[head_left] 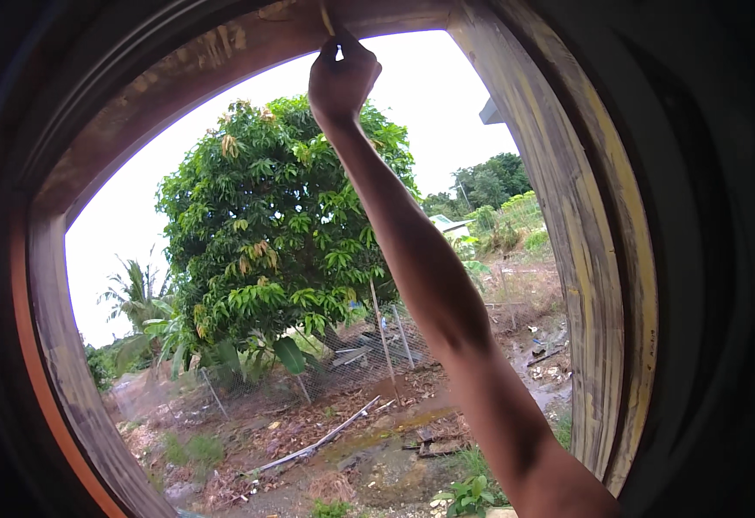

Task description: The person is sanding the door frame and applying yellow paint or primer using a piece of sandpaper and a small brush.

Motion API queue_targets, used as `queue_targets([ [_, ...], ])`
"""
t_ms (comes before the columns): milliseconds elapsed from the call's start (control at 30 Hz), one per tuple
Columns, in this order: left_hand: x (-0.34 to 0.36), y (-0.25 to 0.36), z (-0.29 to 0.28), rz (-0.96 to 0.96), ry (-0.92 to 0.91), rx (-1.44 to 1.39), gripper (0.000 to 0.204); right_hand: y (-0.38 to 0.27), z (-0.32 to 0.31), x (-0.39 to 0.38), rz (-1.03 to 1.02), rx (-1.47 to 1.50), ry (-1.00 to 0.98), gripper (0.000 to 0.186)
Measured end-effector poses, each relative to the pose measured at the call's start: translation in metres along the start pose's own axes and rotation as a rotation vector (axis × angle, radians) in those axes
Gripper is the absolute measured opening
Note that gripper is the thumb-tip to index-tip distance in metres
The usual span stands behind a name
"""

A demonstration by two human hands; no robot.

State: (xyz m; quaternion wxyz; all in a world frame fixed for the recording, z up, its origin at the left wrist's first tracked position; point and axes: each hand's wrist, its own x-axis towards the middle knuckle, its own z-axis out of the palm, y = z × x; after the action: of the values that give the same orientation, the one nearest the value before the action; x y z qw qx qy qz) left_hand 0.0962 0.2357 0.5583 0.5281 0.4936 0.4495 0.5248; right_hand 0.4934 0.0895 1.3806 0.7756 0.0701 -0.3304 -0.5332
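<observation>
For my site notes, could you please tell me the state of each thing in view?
Right hand: raised, pinching
Thin yellowish strip: held, upper end near the frame's top
Wooden frame: patchy, streaked
Tree: upright, leafy
Wire fence: standing
Long pale pole: lying on the ground
Ground: littered, wet in places

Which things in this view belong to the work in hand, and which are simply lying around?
Seemingly in the work:
- right hand, raised high
- thin yellowish piece pinched in it; its kind is unclear
- wooden frame around the view

Simply around, outside:
- long pale pole, lying
- leafy tree, standing
- wire fence, standing
</observation>
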Motion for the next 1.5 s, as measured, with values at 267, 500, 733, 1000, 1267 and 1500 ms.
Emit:
queue_targets([
  [267, -0.058, 0.062, 0.034, 0.017, -0.028, 0.03, 0.018, 0.057, -0.046, 0.083, 0.036, -0.162, 0.355, 0.027],
  [500, -0.033, -0.001, 0.006, 0.011, 0.004, -0.111, 0.019, 0.023, 0.017, -0.015, 0.03, -0.175, 0.027, 0.026],
  [733, -0.061, -0.005, 0.008, -0.023, 0.099, -0.08, 0.021, 0.044, -0.007, 0.019, 0.032, -0.175, 0.208, 0.028],
  [1000, -0.096, -0.019, -0.023, -0.145, 0.134, -0.103, 0.024, 0.009, 0.055, -0.01, 0.232, -0.321, 0.174, 0.032],
  [1267, -0.109, -0.007, -0.021, -0.098, 0.156, -0.156, 0.024, 0.002, 0.102, -0.136, -0.039, -0.74, -0.548, 0.036],
  [1500, -0.129, -0.001, -0.027, -0.11, 0.18, -0.18, 0.024, 0.038, 0.026, -0.024, 0.244, -0.293, 0.167, 0.035],
])
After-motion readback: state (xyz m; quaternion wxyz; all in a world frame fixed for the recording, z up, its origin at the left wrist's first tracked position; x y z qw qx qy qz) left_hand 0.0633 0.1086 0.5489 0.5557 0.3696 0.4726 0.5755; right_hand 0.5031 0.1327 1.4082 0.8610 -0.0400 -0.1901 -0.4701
